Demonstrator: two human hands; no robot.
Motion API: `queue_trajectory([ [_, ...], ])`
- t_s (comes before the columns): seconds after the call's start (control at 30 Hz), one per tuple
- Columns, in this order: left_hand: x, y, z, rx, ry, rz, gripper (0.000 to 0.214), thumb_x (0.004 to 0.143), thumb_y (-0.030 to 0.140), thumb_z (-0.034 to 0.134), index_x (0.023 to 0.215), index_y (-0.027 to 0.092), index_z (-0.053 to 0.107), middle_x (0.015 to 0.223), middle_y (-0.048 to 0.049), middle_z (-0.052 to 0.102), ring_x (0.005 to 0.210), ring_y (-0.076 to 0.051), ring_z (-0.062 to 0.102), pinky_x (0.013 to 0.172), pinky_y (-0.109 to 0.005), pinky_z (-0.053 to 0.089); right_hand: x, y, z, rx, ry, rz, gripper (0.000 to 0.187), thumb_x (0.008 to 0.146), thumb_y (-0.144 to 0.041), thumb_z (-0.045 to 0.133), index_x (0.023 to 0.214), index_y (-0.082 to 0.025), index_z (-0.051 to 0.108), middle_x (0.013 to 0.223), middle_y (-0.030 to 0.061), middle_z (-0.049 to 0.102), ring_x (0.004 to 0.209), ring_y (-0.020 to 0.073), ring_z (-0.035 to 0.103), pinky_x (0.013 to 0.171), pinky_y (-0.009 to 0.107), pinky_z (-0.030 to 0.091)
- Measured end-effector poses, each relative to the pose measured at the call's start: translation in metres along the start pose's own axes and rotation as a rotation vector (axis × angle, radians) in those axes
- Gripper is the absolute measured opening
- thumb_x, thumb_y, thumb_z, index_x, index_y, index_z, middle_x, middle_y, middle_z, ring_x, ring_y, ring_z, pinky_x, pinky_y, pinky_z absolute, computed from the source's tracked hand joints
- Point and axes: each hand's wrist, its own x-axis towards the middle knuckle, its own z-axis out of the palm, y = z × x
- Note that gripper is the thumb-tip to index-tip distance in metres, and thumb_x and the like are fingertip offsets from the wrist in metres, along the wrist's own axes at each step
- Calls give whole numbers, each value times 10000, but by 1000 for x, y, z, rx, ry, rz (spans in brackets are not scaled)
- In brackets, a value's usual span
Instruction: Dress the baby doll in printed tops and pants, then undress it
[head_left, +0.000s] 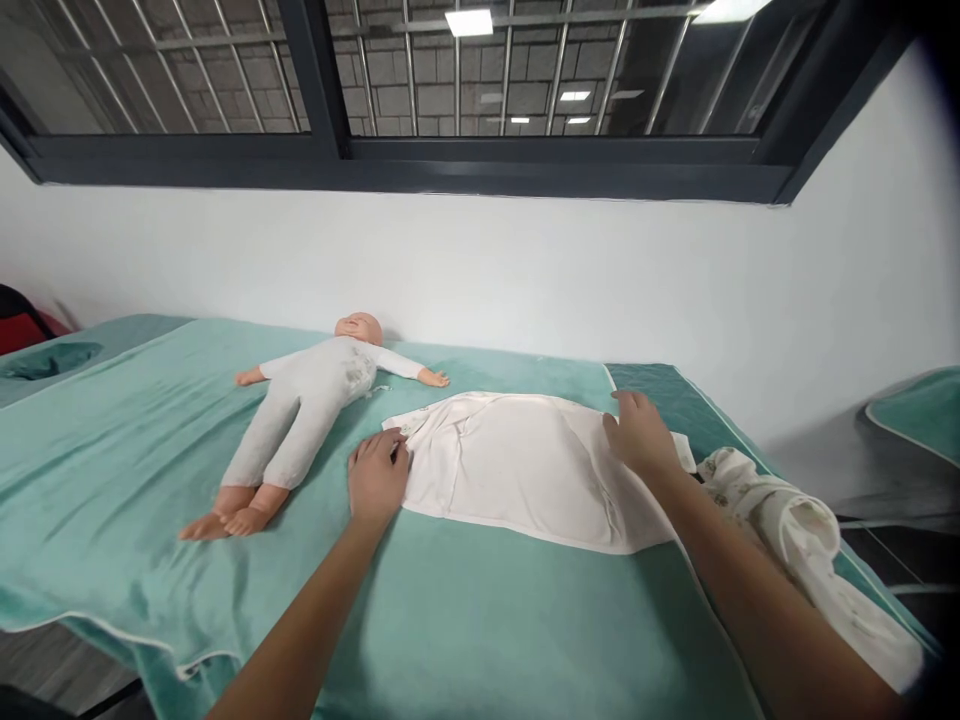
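A white baby garment (517, 465) lies spread flat on the teal towel (135, 470) that covers the table. My left hand (377, 478) rests on the garment's left edge, its fingers curled down onto the cloth. My right hand (639, 432) lies flat on the garment's right side with the fingers stretched out. A baby doll (307, 405) in a grey suit lies on its back to the left of the garment, head toward the wall, arms spread.
More crumpled white printed cloth (795, 530) lies at the table's right edge beside my right forearm. A white wall (525, 280) runs behind the table under a dark-framed window (420, 160). Another teal-covered surface (922, 410) shows at far right.
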Motion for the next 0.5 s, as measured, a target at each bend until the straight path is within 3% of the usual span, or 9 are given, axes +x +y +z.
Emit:
queue_trajectory([
  [0.13,0,0,0,8,-1,-8,243,878,236,472,1028,238,663,1184,-31,695,1130,-253,578,988,-422,376,-33,-9,19,-116,-97,-333,496,972,-377,345,1368,-113,485,1464,156,447,1361,288,386,1121,438,318],
  [0.3,-1,2,-3,4,10,14,232,893,263,476,1034,246,660,1193,-29,690,1141,-250,578,991,-425,390,-49,-2,46,-215,-249,-284,582,999,-466,258,1434,-111,410,1553,143,320,1433,280,292,1144,488,276],
  [0.4,-4,5,-5,28,31,92,245,911,293,477,1058,244,667,1260,-45,655,1229,-263,526,1026,-441,379,-48,-3,49,-220,-231,-281,587,993,-469,285,1448,-114,391,1565,144,290,1440,293,273,1142,498,278],
  [0.5,-7,12,-10,57,8,269,282,915,279,481,1133,258,658,1336,-40,610,1333,-280,436,1114,-509,282,-45,-22,48,-163,-168,-283,573,980,-450,344,1421,-92,423,1553,166,307,1430,309,284,1147,488,275],
])
